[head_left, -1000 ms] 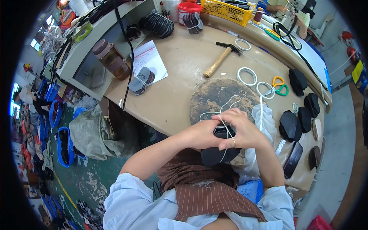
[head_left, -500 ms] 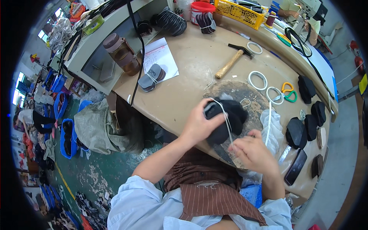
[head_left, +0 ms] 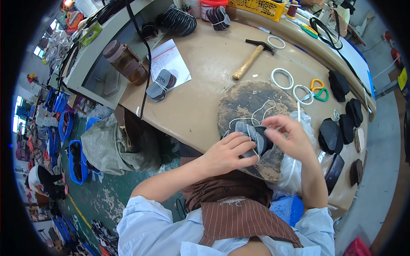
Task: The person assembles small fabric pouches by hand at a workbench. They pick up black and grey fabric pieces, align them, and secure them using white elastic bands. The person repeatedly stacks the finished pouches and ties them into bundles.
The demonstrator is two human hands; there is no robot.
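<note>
My left hand [head_left: 230,153] is closed over a bundle of black and grey flat, rounded pieces [head_left: 244,128], fingers lying across its front. White string [head_left: 259,145] runs round the bundle, and its loose end curls over the round wooden block [head_left: 232,102] beneath. At the bundle's right side is my right hand [head_left: 290,134], thumb and forefinger apart, with nothing plainly held between them. The pieces' far side and part of the string are hidden by my fingers.
Beyond the block lie a hammer [head_left: 252,62], white tape rings [head_left: 282,78] and scissors [head_left: 319,90]. Black pieces [head_left: 331,135] and a dark phone [head_left: 334,173] line the right side. A tied grey stack [head_left: 160,87], paper [head_left: 179,68] and a bottle [head_left: 128,64] stand left.
The bundle has turned, showing a grey face, and sits lower on the block. My left hand has shifted over it; my right hand has risen from the pulled string to the bundle's right side.
</note>
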